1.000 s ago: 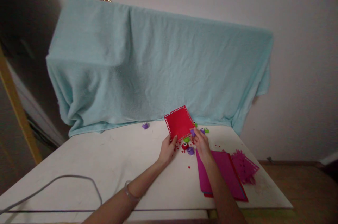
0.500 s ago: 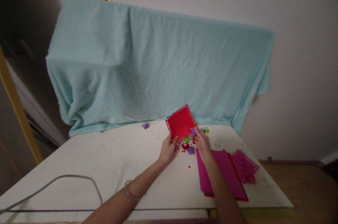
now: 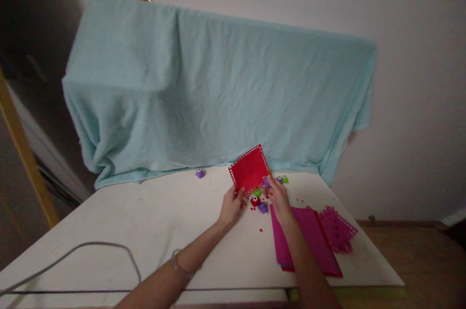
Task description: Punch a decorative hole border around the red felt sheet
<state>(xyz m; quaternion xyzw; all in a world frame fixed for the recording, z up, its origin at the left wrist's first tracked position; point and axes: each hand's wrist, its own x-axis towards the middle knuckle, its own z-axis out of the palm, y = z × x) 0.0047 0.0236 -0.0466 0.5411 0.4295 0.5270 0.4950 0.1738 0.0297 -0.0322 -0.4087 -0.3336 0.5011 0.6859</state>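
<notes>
A red paper square [image 3: 249, 170] with a border of small punched holes is held up above the white table [image 3: 163, 221]. My left hand [image 3: 231, 207] pinches its lower left corner. At the sheet's lower right edge my right hand [image 3: 277, 198] grips a small purple craft punch [image 3: 266, 182] set against the paper. Beneath the sheet lie a green punch [image 3: 257, 193], a red punch [image 3: 255, 201] and another purple punch [image 3: 262, 208], with red paper bits scattered around them.
A stack of magenta and red sheets [image 3: 309, 241] lies under my right forearm, with a punched magenta piece [image 3: 337, 229] beside it. A lone purple punch [image 3: 200, 173] sits further left. A light blue cloth [image 3: 218, 90] drapes the back. A grey cable [image 3: 91, 251] crosses the near left.
The red sheet has tilted and shifted slightly to the right between my hands. My hands stay in nearly the same place.
</notes>
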